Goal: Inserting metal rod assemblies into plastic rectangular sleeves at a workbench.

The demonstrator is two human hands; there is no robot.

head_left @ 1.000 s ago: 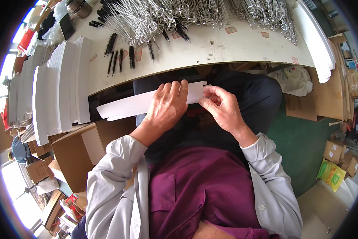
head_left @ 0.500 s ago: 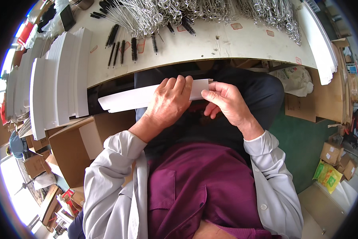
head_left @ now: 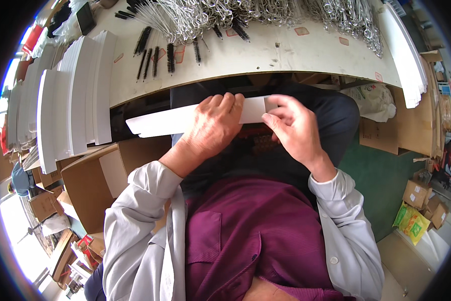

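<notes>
A long, narrow white cardboard box (head_left: 167, 120) lies crosswise above my lap, its right end showing a greyish opening or flap. My left hand (head_left: 216, 118) is closed over the box near its middle, knuckles up. At the right end is my right hand (head_left: 296, 125), its thumb by the box's lower corner and its fingers bent and spread apart near the flap. Those fingers are slightly blurred, and nothing shows between them. Whether the fingertips touch the flap is hard to make out.
Ahead is a worktable (head_left: 220, 65) bearing a heap of wire-handled brushes (head_left: 200, 20) and several loose black-bristled brushes (head_left: 170, 57). White cardboard strips (head_left: 75, 95) stand stacked at left, more strips (head_left: 406, 60) at right. An open brown carton (head_left: 92, 185) sits below left.
My right hand has lifted its fingers and shifted slightly right at the box's end, where a greyish flap or opening now shows. My left hand keeps its hold.
</notes>
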